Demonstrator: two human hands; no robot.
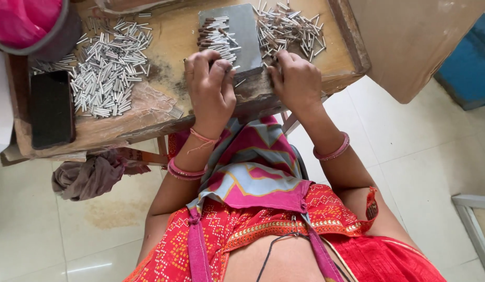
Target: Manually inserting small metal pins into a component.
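The grey block [241, 32] is lying on the worn wooden table [169, 36], at its near edge between the two hands, and is carrying a small row of thin sticks [216, 37] on its left part. Loose piles of silvery sticks [109, 68] are lying on both sides of it. The left hand [210, 86] is curling its fingers over the block's near left corner; the right hand [296, 81] is resting, fingers bent, against its right edge.

Block [242, 31]: on the table [169, 42], before my hands.
Left pile [109, 68]: left of block.
Right pile [289, 28]: right of block.
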